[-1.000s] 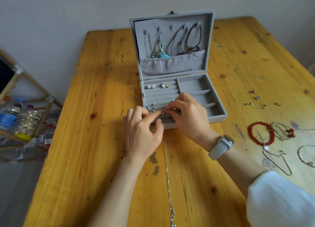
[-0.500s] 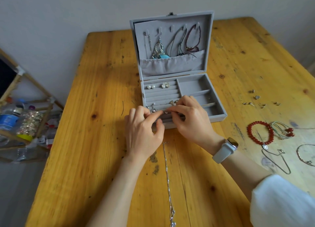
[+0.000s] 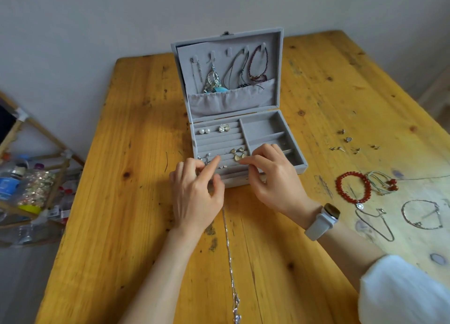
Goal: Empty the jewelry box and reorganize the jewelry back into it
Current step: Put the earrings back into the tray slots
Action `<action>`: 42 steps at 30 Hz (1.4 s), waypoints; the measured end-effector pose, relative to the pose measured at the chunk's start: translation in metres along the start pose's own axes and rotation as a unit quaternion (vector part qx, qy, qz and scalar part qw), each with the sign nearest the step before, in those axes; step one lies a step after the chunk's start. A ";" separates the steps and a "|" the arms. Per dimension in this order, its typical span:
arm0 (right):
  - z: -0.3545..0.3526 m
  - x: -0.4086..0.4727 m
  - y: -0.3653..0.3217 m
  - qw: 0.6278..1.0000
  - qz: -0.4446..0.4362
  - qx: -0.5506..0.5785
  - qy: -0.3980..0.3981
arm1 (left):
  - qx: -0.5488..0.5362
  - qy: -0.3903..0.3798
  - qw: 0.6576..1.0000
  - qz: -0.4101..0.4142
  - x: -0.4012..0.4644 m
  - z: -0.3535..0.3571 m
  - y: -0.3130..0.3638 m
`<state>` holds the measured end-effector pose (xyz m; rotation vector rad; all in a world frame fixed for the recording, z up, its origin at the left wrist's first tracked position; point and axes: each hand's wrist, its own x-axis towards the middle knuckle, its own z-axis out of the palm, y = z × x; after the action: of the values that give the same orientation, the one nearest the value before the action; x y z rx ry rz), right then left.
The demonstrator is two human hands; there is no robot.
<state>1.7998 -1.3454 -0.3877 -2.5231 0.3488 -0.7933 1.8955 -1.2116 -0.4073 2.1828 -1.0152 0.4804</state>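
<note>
The open grey jewelry box [image 3: 243,129] sits at frame centre on the wooden table [image 3: 121,177]; left hand [image 3: 194,197] extends its forefinger over the ring rolls, right hand [image 3: 272,177] pinches by the gold earrings [image 3: 237,153], its catch hidden

The jewelry box [image 3: 295,164] stands open at the middle of the surface [image 3: 126,202], lid upright behind its tray. Bracelets [image 3: 354,187] lie to its right, a chain [image 3: 230,263] before it, a rack [image 3: 36,202] far left.
</note>
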 end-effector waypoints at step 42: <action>-0.147 -0.045 0.114 0.830 0.431 0.320 0.153 | 0.046 -0.272 0.958 0.078 0.074 0.126 0.178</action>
<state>1.6656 -1.4796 -0.3605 -1.3689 1.0342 -0.7432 1.8098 -1.4231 -0.3796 2.3865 -1.4873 -0.0189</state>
